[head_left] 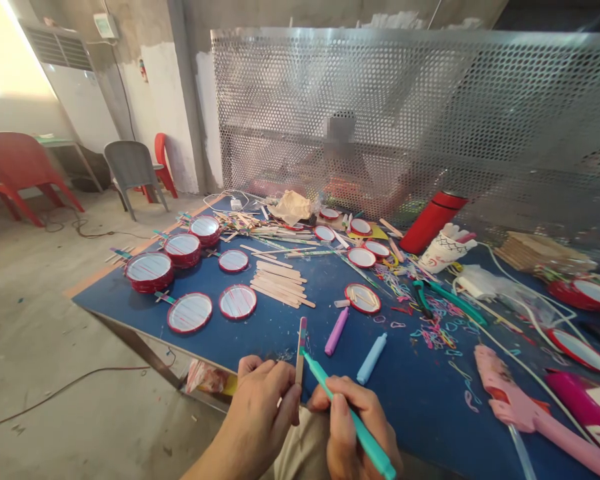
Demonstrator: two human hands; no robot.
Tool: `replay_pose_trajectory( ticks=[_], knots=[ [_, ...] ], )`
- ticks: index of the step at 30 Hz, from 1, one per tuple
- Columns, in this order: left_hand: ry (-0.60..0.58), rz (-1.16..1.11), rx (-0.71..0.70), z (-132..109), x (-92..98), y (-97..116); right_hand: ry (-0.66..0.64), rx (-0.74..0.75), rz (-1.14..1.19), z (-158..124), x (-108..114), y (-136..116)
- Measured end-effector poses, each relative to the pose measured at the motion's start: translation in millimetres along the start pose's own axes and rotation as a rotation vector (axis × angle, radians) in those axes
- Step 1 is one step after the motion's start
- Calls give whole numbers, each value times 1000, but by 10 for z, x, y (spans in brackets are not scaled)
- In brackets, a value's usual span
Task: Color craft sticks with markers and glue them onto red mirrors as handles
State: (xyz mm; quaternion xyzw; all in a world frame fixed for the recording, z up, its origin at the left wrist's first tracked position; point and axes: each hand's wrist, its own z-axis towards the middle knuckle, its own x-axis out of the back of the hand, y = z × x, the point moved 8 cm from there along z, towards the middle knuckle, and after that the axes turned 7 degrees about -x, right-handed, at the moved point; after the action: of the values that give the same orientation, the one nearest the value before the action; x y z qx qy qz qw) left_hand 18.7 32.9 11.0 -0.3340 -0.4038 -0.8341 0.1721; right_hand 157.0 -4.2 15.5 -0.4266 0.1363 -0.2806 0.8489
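Note:
My left hand (263, 400) pinches a wooden craft stick (301, 350) and holds it upright at the near edge of the blue table (415, 393). The stick has coloured bands near its top. A teal marker pen (345, 407) is gripped in my right hand (353, 427), and its tip touches the stick about halfway up. A purple marker cap (336, 331) and a light blue one (371, 359) lie on the table just beyond my hands.
Round red-rimmed mirrors (189, 312), loose craft sticks (279, 281), coloured rubber bands (437, 327), green pliers (423, 297), a red flask (433, 222) and a pink glue gun (525, 407) cover the table. A perforated metal screen (430, 113) stands behind, with a person beyond it. Chairs (133, 170) stand left.

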Motion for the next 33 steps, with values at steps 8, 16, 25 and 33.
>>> replay_pose_trajectory(
  ticks=[8, 16, 25, 33],
  knots=[
    [3, 15, -5, -19, -16, -17, -48, 5, -2, 6, -22, 19],
    [-39, 1, 15, -15, -33, -27, -96, 28, 26, 10, -43, 14],
    [-45, 1, 15, -37, -55, -53, -67, 1, 31, -23, -15, 17],
    [-106, 9, 16, -44, -75, -106, -46, 37, 47, 28, -18, 34]
  ],
)
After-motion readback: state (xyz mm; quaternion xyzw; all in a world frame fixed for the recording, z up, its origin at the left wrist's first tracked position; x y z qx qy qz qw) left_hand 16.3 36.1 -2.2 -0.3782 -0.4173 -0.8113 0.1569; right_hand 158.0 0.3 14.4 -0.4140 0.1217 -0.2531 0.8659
